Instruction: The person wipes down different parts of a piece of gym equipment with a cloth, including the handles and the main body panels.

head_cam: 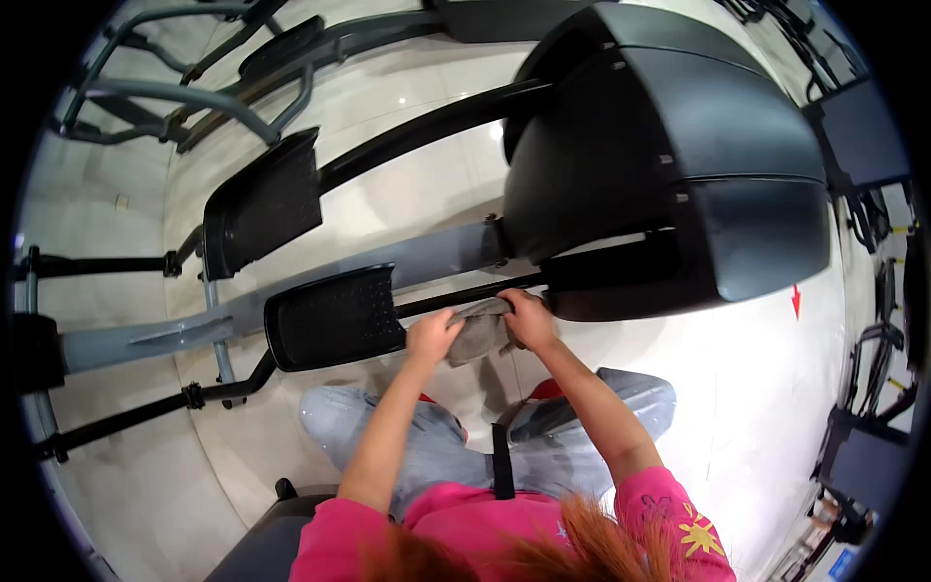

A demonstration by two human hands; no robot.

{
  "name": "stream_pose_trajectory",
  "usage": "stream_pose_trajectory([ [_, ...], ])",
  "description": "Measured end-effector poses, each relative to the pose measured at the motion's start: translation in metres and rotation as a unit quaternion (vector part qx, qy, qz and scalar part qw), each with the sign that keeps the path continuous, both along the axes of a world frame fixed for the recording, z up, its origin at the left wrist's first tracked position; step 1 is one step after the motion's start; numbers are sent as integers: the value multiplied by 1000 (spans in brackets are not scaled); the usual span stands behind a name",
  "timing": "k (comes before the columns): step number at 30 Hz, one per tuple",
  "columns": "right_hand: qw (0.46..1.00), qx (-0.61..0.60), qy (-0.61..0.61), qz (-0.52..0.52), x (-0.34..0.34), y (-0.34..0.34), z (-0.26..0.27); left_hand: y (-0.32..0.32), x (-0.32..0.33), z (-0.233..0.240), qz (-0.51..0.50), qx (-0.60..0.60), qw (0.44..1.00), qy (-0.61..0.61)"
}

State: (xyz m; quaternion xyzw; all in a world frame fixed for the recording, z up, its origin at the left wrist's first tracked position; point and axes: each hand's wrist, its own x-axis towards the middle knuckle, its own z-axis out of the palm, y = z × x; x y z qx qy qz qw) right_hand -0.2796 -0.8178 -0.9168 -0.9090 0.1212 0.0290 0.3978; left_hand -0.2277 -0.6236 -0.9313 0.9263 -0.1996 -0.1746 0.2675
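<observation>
A grey-brown cloth (476, 336) is stretched between my two hands in front of an elliptical trainer. My left hand (432, 336) grips its left end, close to the inner edge of the nearer black foot pedal (334, 320). At the cloth's right end, my right hand (529, 319) holds on beside the black pedal arm (469, 295) where it enters the housing. The cloth hangs bunched below that arm. Whether it touches the arm, I cannot tell.
The trainer's large black housing (727, 145) rises at the right. Beyond the grey centre rail (436, 251) sits the farther foot pedal (265, 200). Another exercise machine's grey frame (182, 102) stands at the upper left. A dark padded surface (273, 542) lies at lower left.
</observation>
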Motion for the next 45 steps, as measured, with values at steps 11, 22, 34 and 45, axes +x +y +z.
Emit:
stream_pose_trajectory([
  [11, 934, 346, 62, -60, -10, -34, 187, -32, 21, 208, -34, -18, 997, -71],
  [22, 945, 287, 32, -153, -74, -143, 353, -139, 24, 371, -118, -43, 988, -90],
  [34, 916, -254, -115, -288, -49, -153, 316, -252, 2, 326, -228, -63, 953, -188],
  [45, 911, -289, 9, -296, 16, -144, 299, -295, 78, 327, -275, 22, 939, -203],
])
